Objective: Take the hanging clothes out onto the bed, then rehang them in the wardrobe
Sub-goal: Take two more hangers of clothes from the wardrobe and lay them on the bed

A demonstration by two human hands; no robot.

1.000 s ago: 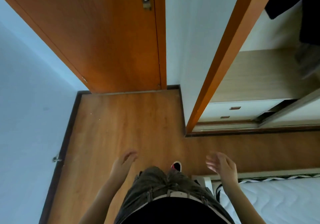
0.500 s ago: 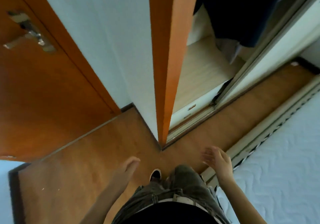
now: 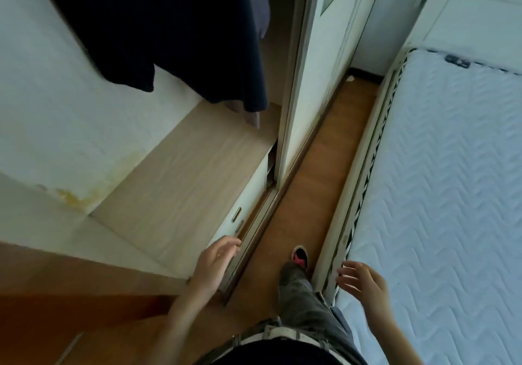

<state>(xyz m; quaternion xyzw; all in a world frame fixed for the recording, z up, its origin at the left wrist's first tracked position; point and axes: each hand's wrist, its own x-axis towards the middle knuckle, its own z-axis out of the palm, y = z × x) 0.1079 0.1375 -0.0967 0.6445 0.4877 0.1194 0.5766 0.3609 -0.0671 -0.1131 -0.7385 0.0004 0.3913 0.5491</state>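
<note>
Dark navy clothes (image 3: 180, 34) hang inside the open wardrobe (image 3: 180, 172) at the upper left, their hems above its pale wooden shelf. A greyish garment (image 3: 252, 116) peeks out below them. The bed (image 3: 440, 184), a bare white quilted mattress, fills the right side. My left hand (image 3: 216, 260) floats low beside the wardrobe's bottom rail, fingers apart, holding nothing. My right hand (image 3: 363, 281) hovers by the mattress edge, fingers spread and empty. Both hands are far below the hanging clothes.
A white sliding wardrobe door (image 3: 319, 76) stands between wardrobe and bed. A narrow strip of wooden floor (image 3: 319, 184) runs between them, with my shoe (image 3: 300, 256) on it. Two drawers with small handles (image 3: 236, 214) sit under the shelf.
The view has swung right from the room door to the open wardrobe and the bed. Both hands stay low and empty, now nearer the wardrobe rail and mattress edge.
</note>
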